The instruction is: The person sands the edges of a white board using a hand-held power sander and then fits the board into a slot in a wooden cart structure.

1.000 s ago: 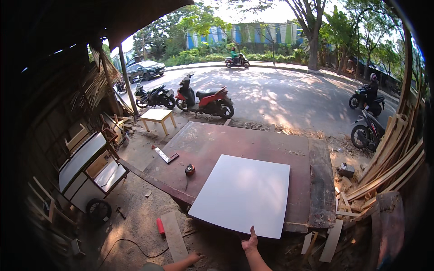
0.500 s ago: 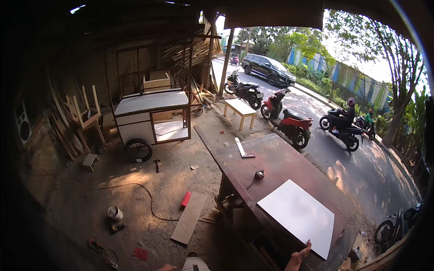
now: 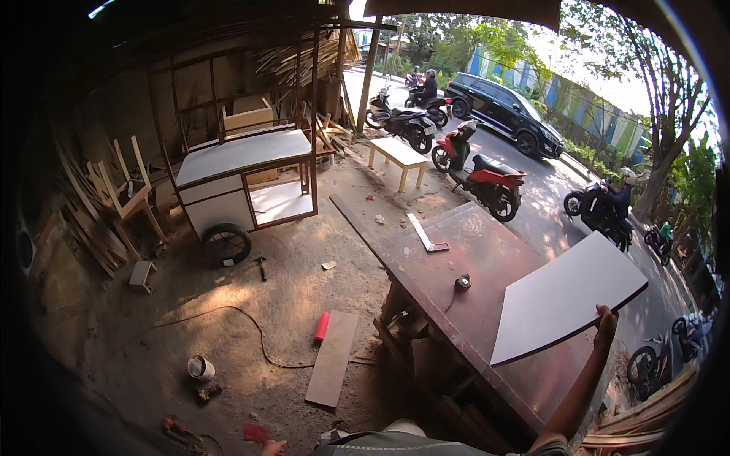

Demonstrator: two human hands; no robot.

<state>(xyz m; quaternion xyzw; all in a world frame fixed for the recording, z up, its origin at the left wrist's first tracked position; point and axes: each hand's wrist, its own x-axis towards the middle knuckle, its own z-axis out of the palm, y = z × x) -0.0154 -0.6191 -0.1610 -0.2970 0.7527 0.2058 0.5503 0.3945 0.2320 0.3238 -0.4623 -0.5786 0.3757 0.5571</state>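
Observation:
My right hand (image 3: pixel 606 323) is closed on the edge of a white rectangular panel (image 3: pixel 566 300), thumb over its face. The panel is tilted up, its far right side raised above the reddish-brown worktable (image 3: pixel 426 262), its near left corner low over the tabletop. A tape measure (image 3: pixel 462 283) lies on the table left of the panel, with a try square (image 3: pixel 427 233) beyond it. My left hand (image 3: pixel 272 448) shows only in part at the lower edge, low over the floor near a red scrap (image 3: pixel 257 432); its fingers look loosely apart, holding nothing.
A wooden board (image 3: pixel 332 361) and a red cylinder (image 3: pixel 322 327) lie on the floor left of the table. Further back stand a wheeled cart (image 3: pixel 213 211), a hammer (image 3: pixel 261 268) and a small table (image 3: pixel 399 154). A red motorbike (image 3: pixel 487 178) is parked by the road, where vehicles pass.
My right hand has moved right and forward, lifting the white panel from lying on the table to a tilt. The car and riders on the road have moved.

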